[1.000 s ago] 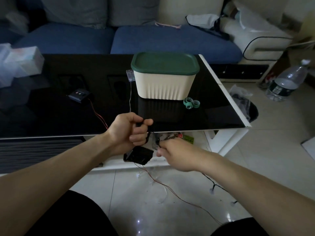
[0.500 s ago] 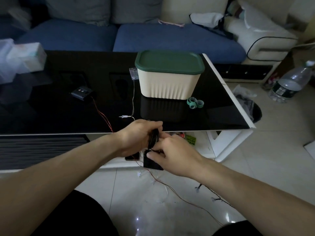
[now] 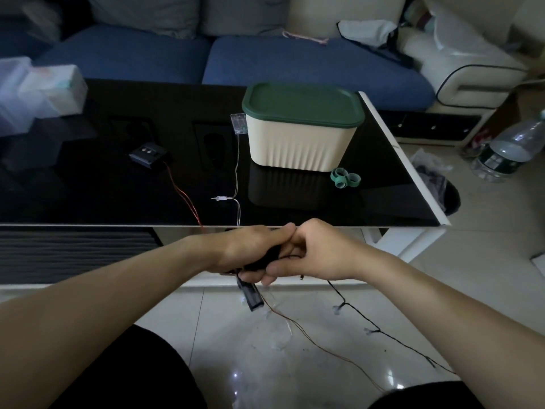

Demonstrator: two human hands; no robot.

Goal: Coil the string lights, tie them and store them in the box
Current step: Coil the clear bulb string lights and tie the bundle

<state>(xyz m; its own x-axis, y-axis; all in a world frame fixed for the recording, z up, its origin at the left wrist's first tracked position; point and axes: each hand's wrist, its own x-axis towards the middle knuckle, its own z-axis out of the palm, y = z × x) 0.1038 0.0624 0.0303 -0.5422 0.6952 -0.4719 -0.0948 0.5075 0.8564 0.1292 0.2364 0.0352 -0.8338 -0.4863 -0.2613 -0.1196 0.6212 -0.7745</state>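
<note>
Left hand: my left hand [image 3: 250, 249] is curling round a dark bundle of string lights [image 3: 267, 258], just below the near edge of the table [image 3: 88, 202].
Right hand: my right hand [image 3: 318, 252] is meeting the left, fingers bent onto the same bundle — thumb pressing underneath.
Hidden: the bundle is mostly lying under my fingers, so I am not able to count its loops.
Dangling: a black battery case [image 3: 252, 296] is hanging below my hands; one dark strand [image 3: 383, 332] is trailing right across the floor, its small bulbs too blurred to count.
Box: one cream box [image 3: 300, 143] is sitting on the table with its green lid [image 3: 302, 104] on, well apart from my hands.
Ties: green ties [image 3: 345, 178] are lying just beside the box — looking like two loops.
Other wires: one red-wired unit [image 3: 147, 153] and one clear case [image 3: 238, 124] are resting on the table.
</note>
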